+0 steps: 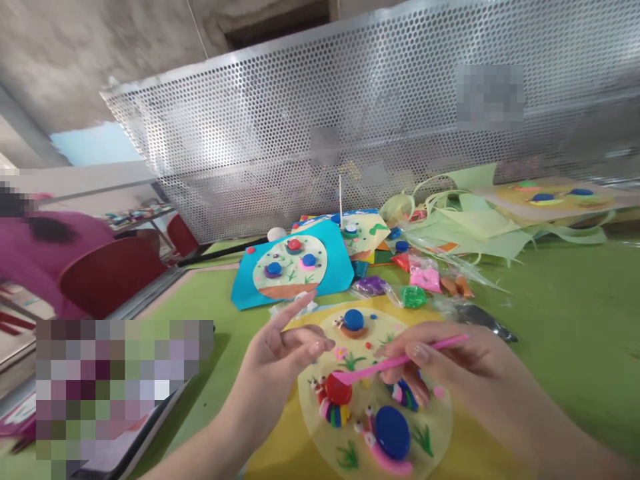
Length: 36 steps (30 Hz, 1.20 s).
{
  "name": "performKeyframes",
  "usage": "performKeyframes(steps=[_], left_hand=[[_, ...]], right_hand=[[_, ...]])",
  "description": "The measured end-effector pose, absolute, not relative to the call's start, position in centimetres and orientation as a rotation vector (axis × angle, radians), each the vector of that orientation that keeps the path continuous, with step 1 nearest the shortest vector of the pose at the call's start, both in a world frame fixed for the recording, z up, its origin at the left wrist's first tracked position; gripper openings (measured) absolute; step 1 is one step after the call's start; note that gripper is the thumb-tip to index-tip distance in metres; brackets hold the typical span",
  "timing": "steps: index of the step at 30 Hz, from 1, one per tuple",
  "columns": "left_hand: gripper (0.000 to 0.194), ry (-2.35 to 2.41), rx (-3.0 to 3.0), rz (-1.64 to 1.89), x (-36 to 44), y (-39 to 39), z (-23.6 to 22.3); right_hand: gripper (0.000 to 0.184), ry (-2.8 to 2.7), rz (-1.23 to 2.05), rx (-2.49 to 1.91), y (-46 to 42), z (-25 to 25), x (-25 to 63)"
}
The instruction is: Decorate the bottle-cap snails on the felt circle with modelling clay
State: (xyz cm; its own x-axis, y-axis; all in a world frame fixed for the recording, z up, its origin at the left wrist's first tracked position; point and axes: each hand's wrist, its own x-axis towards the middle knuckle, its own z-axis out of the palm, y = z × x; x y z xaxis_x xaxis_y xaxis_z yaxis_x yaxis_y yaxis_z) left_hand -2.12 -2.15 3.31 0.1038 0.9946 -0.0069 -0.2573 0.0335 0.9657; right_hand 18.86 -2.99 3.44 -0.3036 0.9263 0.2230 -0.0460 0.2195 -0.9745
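Note:
A pink plastic clay-modelling tool (pixel 385 364) is gripped between the thumb and fingers of my right hand (pixel 440 360). Its flat tip reaches over a red cap (pixel 339 388) that forms the shell of a clay snail with striped colours. My left hand (pixel 285 353) hovers left of the picture, index finger stretched out, thumb pressed against the curled fingers; whatever lies in that pinch is too small to make out. Below both hands is a pale oval picture (pixel 320 427) on yellow card, bearing snails with blue caps (pixel 393 432), green clay grass and small flowers. Another striped snail is partly hidden behind my right fingers.
A blue card picture (pixel 340 267) lies behind. Bags of purple (pixel 371 286), green (pixel 413 297) and pink clay (pixel 426 279) sit to its right, near pale green paper scraps (pixel 465 227). A perforated metal panel (pixel 300 120) borders the table. A person in pink (pixel 75 233) is at left.

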Motion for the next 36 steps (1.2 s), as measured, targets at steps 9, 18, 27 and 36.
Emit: performKeyframes(steps=[9,18,27,36], left_hand=[[0.058,0.883,0.999,1.149,-2.3,-2.9,3.4],[0.054,0.857,0.982,1.085,-2.4,-3.2,3.5],[0.051,0.847,0.969,1.052,-2.3,-3.2,3.4],[0.041,0.912,0.99,1.002,-2.4,-3.3,3.3]], right_hand=[[0.022,-1.651,1.121,-0.94,-3.6,3.4,19.5],[0.016,-1.465,1.051,-0.934,-4.3,3.0,18.6],[0.017,-1.674,0.971,-0.928,-3.8,3.8,19.5],[0.019,-1.689,1.128,-0.885,-3.6,3.8,19.8]])
